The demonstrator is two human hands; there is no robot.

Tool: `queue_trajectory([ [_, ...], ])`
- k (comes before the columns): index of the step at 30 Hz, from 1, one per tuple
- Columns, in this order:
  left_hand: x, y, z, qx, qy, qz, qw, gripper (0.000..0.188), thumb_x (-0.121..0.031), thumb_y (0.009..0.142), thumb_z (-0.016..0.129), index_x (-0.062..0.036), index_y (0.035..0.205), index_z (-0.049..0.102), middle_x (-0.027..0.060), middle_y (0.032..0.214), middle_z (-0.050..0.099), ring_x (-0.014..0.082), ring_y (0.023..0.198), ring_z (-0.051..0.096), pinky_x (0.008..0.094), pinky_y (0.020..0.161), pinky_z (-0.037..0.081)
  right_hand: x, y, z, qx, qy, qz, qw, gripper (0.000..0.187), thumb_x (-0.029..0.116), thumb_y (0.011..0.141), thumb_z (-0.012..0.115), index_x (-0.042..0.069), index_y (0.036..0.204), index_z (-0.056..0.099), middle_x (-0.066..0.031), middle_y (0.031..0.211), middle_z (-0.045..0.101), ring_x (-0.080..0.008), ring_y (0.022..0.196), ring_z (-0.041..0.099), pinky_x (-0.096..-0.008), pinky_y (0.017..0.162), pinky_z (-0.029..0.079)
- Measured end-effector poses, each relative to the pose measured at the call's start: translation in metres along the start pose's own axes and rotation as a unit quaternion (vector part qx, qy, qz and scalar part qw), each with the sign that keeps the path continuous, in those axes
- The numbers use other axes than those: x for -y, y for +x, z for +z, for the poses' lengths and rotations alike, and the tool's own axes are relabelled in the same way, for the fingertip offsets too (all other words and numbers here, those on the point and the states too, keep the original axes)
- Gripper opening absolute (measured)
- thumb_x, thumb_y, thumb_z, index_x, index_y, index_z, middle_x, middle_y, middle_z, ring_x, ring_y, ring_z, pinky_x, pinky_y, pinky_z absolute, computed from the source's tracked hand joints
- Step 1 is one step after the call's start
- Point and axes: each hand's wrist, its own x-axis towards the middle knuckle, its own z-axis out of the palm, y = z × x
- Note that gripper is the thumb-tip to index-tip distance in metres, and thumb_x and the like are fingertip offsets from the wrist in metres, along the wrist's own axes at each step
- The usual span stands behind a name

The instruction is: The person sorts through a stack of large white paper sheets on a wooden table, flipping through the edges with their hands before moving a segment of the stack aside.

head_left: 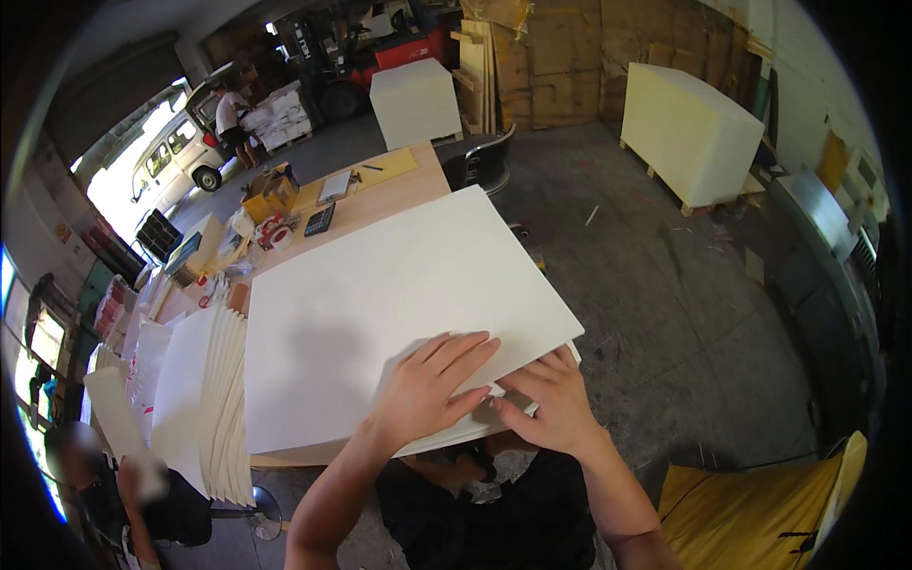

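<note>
A broad stack of large white sheets (380, 275) lies in front of me on the table. My left hand (427, 389) rests on the top sheet near its front edge, fingers stretched out flat and the thumb apart at the edge. Close beside it, my right hand (551, 404) is at the stack's near right corner, fingers spread and thumb pointing left. At that corner the upper sheet's edge stands a little off the layers below. Some of my right fingertips are partly hidden by that edge.
Curved white sheets (214, 399) hang at the table's left. Beyond lie a calculator (320, 220), a tape roll (281, 237) and a yellow box (271, 195). A chair (486, 161) stands behind the table. One person (157, 503) sits lower left; another (228, 114) stands near a van.
</note>
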Motion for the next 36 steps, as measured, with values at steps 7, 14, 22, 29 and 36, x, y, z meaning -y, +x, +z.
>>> queue_trajectory([
  [7,0.012,0.005,0.011,-0.006,0.018,-0.013,1.0,0.054,-0.025,0.085,0.082,-0.0082,0.134,0.068,0.0097,0.13,0.071,0.0331,0.114,0.069,0.0452,0.101,0.057,-0.007,-0.009,-0.011,-0.068,0.09,0.114,0.987,0.018,0.016,0.088,0.075,0.006,0.103,0.076,-0.01,0.11,0.075,-0.0305,0.103,0.071,-0.0433,0.101,0.052],
  [14,-0.004,0.008,0.008,-0.021,0.014,-0.055,0.998,0.048,-0.017,0.09,0.078,-0.0094,0.136,0.066,0.0134,0.138,0.066,0.034,0.111,0.071,0.044,0.097,0.058,-0.029,-0.007,-0.057,0.028,-0.15,0.249,0.956,0.032,0.023,0.092,0.079,0.0,0.08,0.059,-0.0117,0.074,0.065,-0.0249,0.064,0.065,-0.0369,0.059,0.05],
  [22,0.01,0.005,0.004,-0.016,-0.101,-0.065,0.993,0.036,-0.002,0.092,0.069,-0.0182,0.124,0.076,0.0128,0.143,0.062,0.0285,0.112,0.071,0.0407,0.095,0.059,-0.013,0.044,-0.015,-0.176,0.203,0.277,0.923,0.041,0.03,0.098,0.075,0.004,0.077,0.051,-0.006,0.063,0.055,-0.0164,0.054,0.055,-0.0358,0.05,0.043],
  [29,0.015,0.003,0.004,-0.004,-0.158,-0.088,0.984,0.032,-0.025,0.088,0.083,-0.017,0.118,0.077,0.0137,0.142,0.062,0.0306,0.117,0.068,0.0405,0.098,0.057,-0.02,0.041,-0.022,-0.148,0.372,0.314,0.861,0.044,0.024,0.103,0.067,0.012,0.067,0.045,0.0052,0.062,0.049,-0.0043,0.053,0.045,-0.0239,0.048,0.034],
  [36,0.015,0.006,0.002,-0.007,-0.161,-0.077,0.984,0.051,-0.04,0.073,0.094,-0.0177,0.116,0.078,0.0115,0.141,0.062,0.0305,0.119,0.068,0.0402,0.1,0.056,-0.016,0.048,-0.031,-0.131,0.504,0.37,0.769,0.042,0.026,0.103,0.067,0.013,0.067,0.049,0.0037,0.058,0.048,-0.0084,0.051,0.05,-0.0262,0.046,0.034],
])
